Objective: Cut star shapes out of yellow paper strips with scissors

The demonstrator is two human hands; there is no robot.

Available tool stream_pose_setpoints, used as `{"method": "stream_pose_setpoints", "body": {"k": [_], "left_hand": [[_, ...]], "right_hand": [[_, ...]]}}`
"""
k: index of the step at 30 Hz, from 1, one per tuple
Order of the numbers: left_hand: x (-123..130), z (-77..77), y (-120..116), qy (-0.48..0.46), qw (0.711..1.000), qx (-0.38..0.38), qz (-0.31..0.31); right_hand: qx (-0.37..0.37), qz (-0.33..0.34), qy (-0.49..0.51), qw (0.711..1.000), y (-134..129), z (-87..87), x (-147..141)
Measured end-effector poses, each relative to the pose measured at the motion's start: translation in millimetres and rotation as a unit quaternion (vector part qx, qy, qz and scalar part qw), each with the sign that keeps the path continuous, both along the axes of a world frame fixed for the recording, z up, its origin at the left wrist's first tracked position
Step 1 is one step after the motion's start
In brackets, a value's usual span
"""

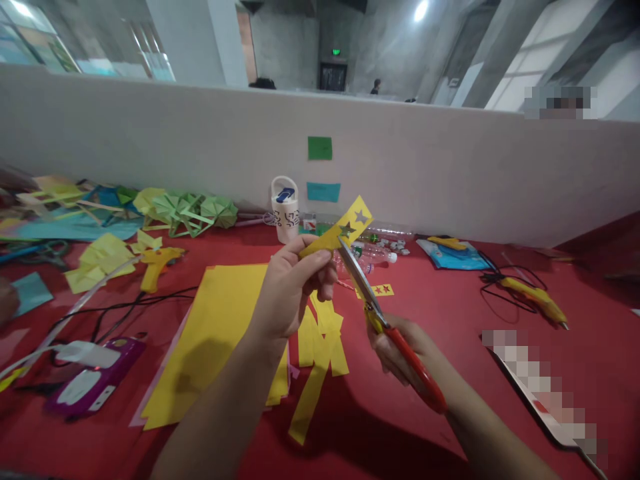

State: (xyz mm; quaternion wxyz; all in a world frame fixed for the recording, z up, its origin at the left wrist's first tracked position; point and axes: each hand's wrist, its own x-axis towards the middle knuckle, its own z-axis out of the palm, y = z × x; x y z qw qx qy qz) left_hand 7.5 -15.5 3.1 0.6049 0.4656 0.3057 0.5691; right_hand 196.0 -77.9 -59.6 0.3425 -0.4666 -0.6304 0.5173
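Between its thumb and fingers, my left hand (295,280) pinches a yellow paper strip (327,238) with star-shaped holes cut through it. My right hand (400,347) grips red-handled scissors (363,280), whose blades point up and left. Their tips touch or overlap the strip's lower edge by a star hole; I cannot tell whether paper lies between them. Below my hands, several loose yellow strips (320,360) lie on the red table. A stack of yellow paper (215,320) rests under my left forearm. Another strip with stars (383,291) lies behind the scissors.
Clear plastic bottles (375,253) and a white tumbler (287,217) stand or lie near the partition (200,140). Glue guns sit left (155,267) and right (535,297) with cables. A purple power strip (95,377) is at left. Another person's hand (7,298) shows at the left edge.
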Motion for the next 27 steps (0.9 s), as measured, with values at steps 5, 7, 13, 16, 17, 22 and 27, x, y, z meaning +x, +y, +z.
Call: {"method": "stream_pose_setpoints", "body": {"k": [5, 7, 13, 16, 17, 22, 27], "left_hand": [[-1, -1.0, 4, -0.018, 1.000, -0.017, 0.001], [-1, -1.6, 5, -0.015, 1.000, 0.003, 0.017], [-5, -3.1, 3, 0.042, 0.996, 0.057, 0.046], [-6, -2.3, 2, 0.051, 0.996, 0.060, 0.045], [-6, -2.0, 2, 0.051, 0.996, 0.062, 0.044], [-8, -1.3, 4, 0.051, 0.994, 0.084, 0.042], [-8, -2.7, 4, 0.064, 0.993, 0.092, 0.040]], "right_hand": [[0.038, 0.007, -0.021, 0.999, 1, 7.1, -1], [0.034, 0.012, -0.035, 0.999, 2, 9.6, -1], [0.023, 0.016, -0.055, 0.998, 1, 9.8, 3], [0.023, 0.017, -0.062, 0.998, 0, 11.0, 4], [0.023, 0.022, -0.065, 0.997, 0, 12.2, 4], [0.019, 0.040, -0.078, 0.996, -2, 19.6, 4], [0.010, 0.043, -0.072, 0.996, -4, 21.4, 5]]}}
